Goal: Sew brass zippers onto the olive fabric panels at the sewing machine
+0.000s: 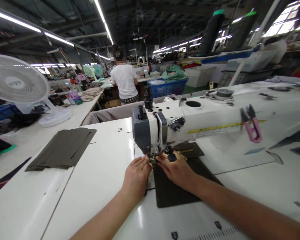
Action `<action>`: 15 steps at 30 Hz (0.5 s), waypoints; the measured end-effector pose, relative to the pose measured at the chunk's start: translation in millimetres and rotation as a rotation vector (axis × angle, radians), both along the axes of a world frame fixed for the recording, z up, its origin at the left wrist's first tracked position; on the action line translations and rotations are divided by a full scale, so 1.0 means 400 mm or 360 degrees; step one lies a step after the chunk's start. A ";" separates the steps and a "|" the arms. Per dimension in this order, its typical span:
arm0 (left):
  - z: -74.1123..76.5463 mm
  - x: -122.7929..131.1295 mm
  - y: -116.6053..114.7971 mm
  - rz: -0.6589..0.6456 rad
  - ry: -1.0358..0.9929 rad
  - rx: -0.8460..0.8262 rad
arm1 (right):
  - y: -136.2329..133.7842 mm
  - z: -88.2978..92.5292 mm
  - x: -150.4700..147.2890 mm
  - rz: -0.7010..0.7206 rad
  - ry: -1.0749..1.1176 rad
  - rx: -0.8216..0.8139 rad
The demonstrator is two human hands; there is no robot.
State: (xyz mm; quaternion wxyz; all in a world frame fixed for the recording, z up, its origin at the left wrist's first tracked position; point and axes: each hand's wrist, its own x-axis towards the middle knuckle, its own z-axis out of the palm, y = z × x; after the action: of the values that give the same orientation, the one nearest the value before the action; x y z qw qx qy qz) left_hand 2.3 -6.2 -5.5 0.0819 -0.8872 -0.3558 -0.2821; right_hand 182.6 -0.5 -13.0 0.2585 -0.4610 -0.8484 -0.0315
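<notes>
A dark olive fabric panel [176, 196] lies under the head of a white and grey sewing machine [142, 130]. My right hand [177, 170] rests flat on the panel, its fingers reaching toward the presser foot [153, 160]. Left of the foot is my left hand [137, 175], fingers closed together and thumb tucked in; whatever they pinch is hidden. Behind my right hand, another dark piece with a yellow zipper-like strip [187, 151] shows. The needle area is mostly covered by the fingertips and machine head.
A stack of dark fabric panels [64, 148] lies on the table at left, near a white fan [14, 81]. Pink thread snips [252, 126] rest against the machine arm. Black thread cones [211, 33] stand above right. A person in white [124, 80] works ahead beside a blue basket [167, 88].
</notes>
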 end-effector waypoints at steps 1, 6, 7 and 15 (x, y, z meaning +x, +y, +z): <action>0.001 -0.002 -0.002 0.0040 0.0000 -0.0039 | 0.001 0.000 0.004 -0.0078 -0.0045 -0.0012; 0.007 -0.003 -0.058 0.0486 0.0244 -0.0269 | -0.042 -0.021 0.061 -0.0513 -0.0299 -0.0095; 0.009 0.002 -0.078 0.0506 0.0289 -0.0309 | -0.065 -0.028 0.075 -0.0559 -0.0332 -0.0094; 0.063 0.073 -0.266 0.0296 -0.0187 -0.1007 | -0.326 -0.080 0.084 -0.0532 -0.0367 0.0209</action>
State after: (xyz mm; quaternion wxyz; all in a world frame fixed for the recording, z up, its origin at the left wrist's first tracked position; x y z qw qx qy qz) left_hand 31.3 -112.5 19.6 -0.1930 -0.8145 -0.5094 -0.1997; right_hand 216.1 -130.8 -44.9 0.1802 -0.5707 -0.7802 -0.1818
